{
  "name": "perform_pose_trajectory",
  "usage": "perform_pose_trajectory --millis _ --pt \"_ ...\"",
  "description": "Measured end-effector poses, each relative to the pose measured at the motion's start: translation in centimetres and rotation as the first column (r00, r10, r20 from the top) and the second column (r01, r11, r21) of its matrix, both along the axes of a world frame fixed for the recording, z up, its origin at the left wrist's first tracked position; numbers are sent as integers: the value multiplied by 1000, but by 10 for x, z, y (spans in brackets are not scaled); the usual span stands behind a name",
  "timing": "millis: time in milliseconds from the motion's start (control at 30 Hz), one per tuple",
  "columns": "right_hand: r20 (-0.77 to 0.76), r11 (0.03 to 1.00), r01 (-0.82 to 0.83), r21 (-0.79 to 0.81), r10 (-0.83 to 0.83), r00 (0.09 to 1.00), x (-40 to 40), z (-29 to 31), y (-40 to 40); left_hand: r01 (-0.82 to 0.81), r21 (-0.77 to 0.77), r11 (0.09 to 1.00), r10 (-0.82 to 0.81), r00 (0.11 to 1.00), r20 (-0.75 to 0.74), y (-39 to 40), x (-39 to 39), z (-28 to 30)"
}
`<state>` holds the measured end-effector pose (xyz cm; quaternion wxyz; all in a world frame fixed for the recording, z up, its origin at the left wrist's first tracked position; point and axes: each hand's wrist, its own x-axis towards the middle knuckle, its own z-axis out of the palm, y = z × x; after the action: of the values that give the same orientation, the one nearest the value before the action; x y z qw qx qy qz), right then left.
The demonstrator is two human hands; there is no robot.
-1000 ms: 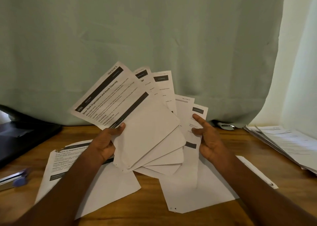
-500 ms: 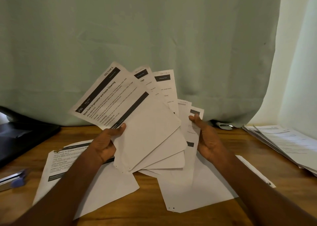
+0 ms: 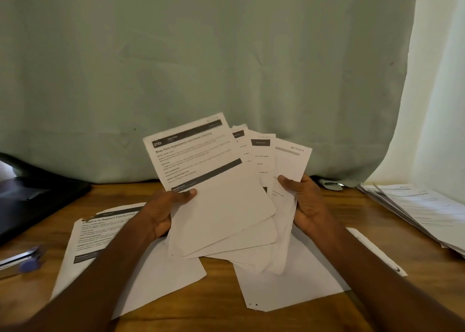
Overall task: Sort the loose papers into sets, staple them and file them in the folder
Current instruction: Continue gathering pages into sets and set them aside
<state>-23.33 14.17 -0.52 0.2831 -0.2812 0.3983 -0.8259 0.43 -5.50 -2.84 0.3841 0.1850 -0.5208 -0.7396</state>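
Both hands [image 3: 161,216] [image 3: 305,203] grip fanned papers [image 3: 226,205] between them.

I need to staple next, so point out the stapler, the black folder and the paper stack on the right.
blue-tipped metal stapler [image 3: 24,260], head view, its body.
flat black folder [image 3: 37,200], head view, its cover.
white paper stack [image 3: 425,210], head view, top sheet.

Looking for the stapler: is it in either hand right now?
No, both the left hand and right hand hold the fanned papers; the stapler lies on the table.
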Motion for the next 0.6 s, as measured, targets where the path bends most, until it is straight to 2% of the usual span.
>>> perform_pose_trajectory --millis 100,300,467,533,600 --pt "-15 1000 -8 -12 7 1000 4 -2 0 97 -84 992 -91 993 72 5 -1 0" --pt "-91 995 84 48 -79 993 12 1 -2 136 -112 984 -126 988 94 9 -3 1" --pt "-135 988 140 69 -130 982 18 2 0 94 -180 979 -79 993 85 14 -10 -1" --pt "-98 992 113 55 -107 989 20 4 0 23 -223 975 -9 998 67 18 -13 0" --pt "2 999 42 7 -42 999 19 7 2 -29 -207 978 38 999 38 18 -14 -1"
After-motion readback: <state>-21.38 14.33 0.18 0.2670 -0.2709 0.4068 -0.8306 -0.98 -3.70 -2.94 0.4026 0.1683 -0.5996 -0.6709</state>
